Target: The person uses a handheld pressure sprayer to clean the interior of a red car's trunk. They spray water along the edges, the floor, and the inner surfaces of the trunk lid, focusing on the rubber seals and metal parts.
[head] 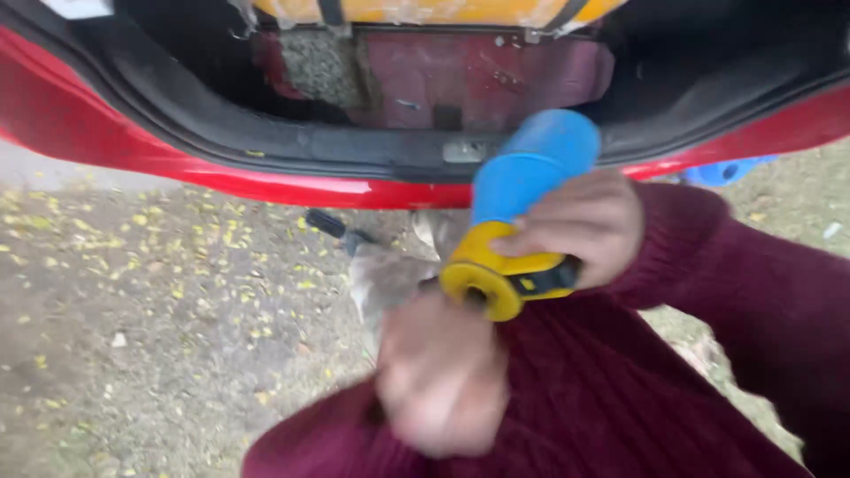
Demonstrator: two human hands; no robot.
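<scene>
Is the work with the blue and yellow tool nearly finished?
Hard to say. The red car's boot is already open. The right hand grips the tool; the blurred left hand is at its yellow end. Nothing shows the tool touching the car yet, so most looks still to do.

You are wearing a dark red knitted sweater. Its long ribbed sleeves are reaching down to your wrists. Your left hand and right hand are showing bare, with no gloves or rings.
</scene>
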